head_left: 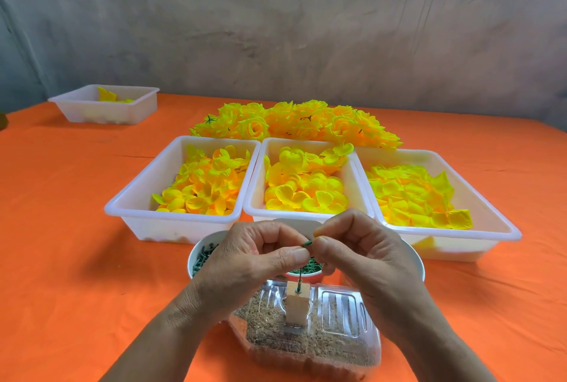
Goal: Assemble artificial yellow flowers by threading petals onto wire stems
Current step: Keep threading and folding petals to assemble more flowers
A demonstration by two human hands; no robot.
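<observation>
One orange-clothed bench (61, 259) fills the lower frame. Three white plastic trays (171, 217) of loose yellow fabric petals (306, 188) mid-frame; heap of finished yellow flowers (294, 121) behind. Lower centre: left hand (245, 262) and right hand (362, 256) meet above pale wooden block (297, 305) holding thin upright wire stem (299, 282). Fingers of both pinch one small green piece (307, 242) just above the wire.

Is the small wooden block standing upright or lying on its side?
Upright: the wooden block stands on end in the clear tray, a wire rising from its top.
</observation>
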